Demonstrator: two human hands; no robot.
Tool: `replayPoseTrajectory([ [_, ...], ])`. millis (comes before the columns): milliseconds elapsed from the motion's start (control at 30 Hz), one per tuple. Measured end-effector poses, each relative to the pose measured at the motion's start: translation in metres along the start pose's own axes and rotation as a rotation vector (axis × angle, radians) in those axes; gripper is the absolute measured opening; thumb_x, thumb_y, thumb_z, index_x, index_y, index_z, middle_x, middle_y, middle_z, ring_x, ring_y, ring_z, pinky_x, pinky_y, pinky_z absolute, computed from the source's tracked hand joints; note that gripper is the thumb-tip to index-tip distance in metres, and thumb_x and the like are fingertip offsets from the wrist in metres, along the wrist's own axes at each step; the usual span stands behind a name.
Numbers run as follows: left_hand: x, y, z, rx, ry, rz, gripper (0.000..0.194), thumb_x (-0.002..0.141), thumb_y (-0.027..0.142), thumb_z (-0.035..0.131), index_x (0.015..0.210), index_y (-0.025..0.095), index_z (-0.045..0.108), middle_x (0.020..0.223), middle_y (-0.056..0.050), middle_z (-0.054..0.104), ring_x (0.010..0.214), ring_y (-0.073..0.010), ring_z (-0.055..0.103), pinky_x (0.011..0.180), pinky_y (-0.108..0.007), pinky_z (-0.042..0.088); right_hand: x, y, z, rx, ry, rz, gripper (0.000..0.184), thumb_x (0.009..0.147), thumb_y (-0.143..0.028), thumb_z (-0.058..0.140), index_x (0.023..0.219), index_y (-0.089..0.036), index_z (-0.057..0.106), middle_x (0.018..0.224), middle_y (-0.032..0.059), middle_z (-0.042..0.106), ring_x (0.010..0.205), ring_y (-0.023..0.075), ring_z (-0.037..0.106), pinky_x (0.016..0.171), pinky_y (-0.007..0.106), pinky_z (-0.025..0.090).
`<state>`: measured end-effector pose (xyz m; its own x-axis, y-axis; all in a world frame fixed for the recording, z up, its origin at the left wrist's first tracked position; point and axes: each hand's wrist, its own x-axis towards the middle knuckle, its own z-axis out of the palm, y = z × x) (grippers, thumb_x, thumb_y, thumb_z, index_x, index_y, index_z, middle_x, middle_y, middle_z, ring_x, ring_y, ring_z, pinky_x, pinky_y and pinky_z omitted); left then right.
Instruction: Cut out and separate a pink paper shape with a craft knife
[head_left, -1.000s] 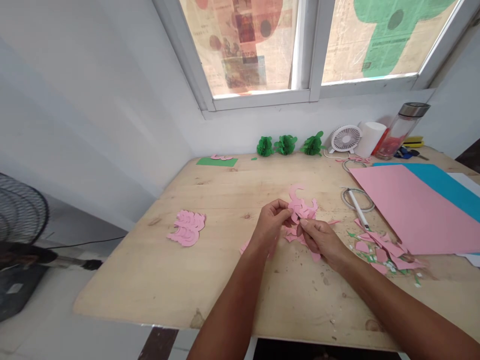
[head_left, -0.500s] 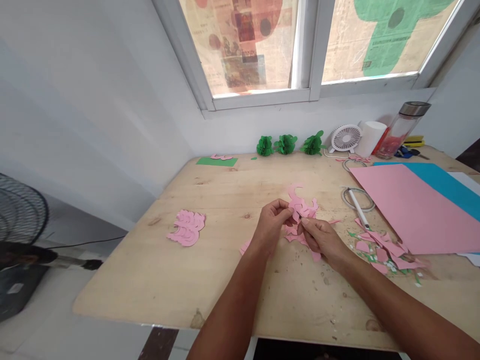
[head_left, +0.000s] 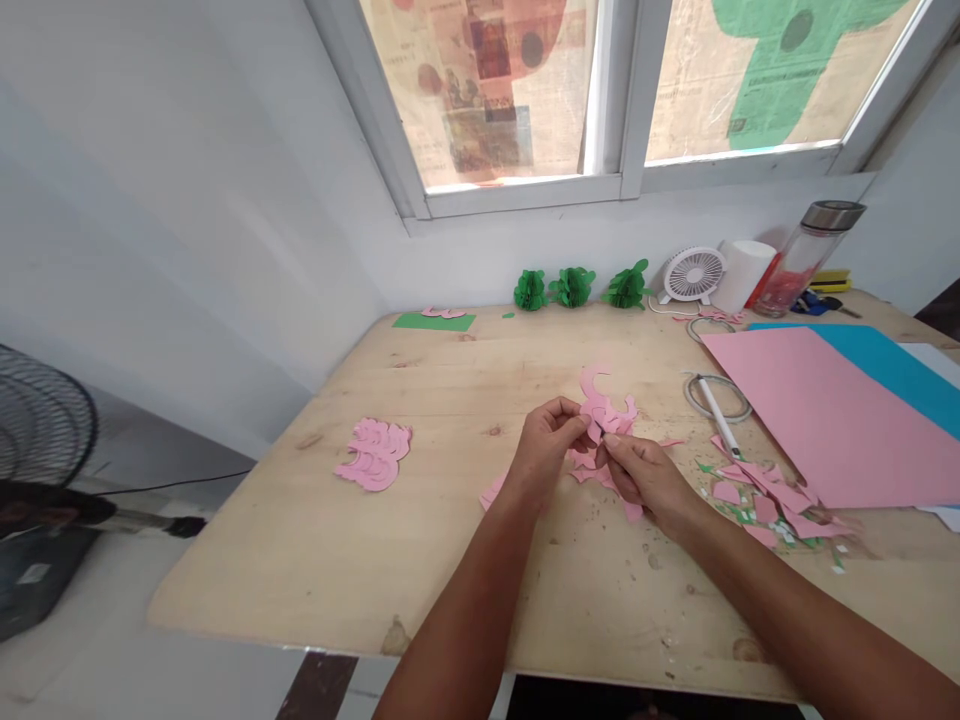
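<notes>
Light comes through a papered window (head_left: 510, 110) above a wooden surface (head_left: 285, 570) by a white wall. Close to me, my left hand (head_left: 544, 445) is closed in a pinch on a pink paper piece (head_left: 598, 410) with curvy edges. My right hand (head_left: 641, 475) is pinched shut too, right beside my left, at the edge of that pink paper. Something small and dark shows by my right fingertips, but it is too tiny to tell what it is. Hardly anything has changed in the last second: both hands have stayed in the same spot, and only my view has tipped a tiny bit. To me that means this is slow, careful work, and this piece is not done yet. More pink bits (head_left: 592, 477) lie under my hands. Farther to the left sits a flat pile of pink shapes (head_left: 375, 455). On the right are a white pen (head_left: 718, 415), a mess of scraps (head_left: 765, 505), and a big pink sheet (head_left: 817, 420) partly over a blue sheet (head_left: 892, 375). At the back, three puffy green shapes (head_left: 574, 287) stand in a row, next to a little white fan (head_left: 694, 275).
</notes>
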<state>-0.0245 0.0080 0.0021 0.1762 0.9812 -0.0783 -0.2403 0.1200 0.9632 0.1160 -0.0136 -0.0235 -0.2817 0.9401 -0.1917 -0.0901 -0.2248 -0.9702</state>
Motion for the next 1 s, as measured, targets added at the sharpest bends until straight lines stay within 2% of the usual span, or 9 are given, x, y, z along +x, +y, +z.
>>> replayPoseTrajectory([
  [1000,-0.0011,0.0011,0.0002,0.004,0.000,0.014,0.012,0.070,0.026,0.061,0.069,0.015,0.055,0.058,0.001,0.056,0.053,-0.0089,0.052,0.058,-0.023,0.042,-0.0004,-0.0002,-0.0006,-0.015,-0.008,-0.009,0.035,0.080,-0.048,0.048,0.067,-0.016,0.054,0.035,-0.0103,0.026,0.033,0.0049,0.015,0.036,0.021,0.009],
])
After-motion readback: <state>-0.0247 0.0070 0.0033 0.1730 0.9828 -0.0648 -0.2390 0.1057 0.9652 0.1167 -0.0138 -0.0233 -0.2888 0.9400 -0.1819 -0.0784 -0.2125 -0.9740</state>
